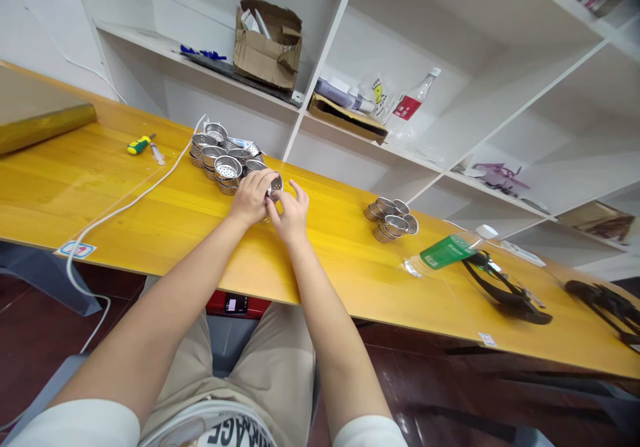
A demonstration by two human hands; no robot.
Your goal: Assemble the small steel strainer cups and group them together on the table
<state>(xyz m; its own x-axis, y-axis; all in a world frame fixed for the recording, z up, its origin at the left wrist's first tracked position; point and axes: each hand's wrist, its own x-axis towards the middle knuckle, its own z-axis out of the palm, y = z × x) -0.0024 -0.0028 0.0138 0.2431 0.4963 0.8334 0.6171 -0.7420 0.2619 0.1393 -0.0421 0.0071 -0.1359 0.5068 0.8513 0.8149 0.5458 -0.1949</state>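
Both my hands meet over the yellow table around one small perforated metal strainer cup. My left hand wraps its fingers round the cup's left side. My right hand pinches at the cup's near rim with thumb and index finger, its other fingers raised; whether it holds some small part there is hidden. Just beyond my left hand stands a cluster of similar strainer cups, several of them stacked. A smaller group of the same cups stands farther right.
A green-labelled bottle lies on the right, beside a black strap-like object. On the left are a yellow-green screwdriver and a white cable crossing the table. Shelves behind hold a torn cardboard box and an upright bottle.
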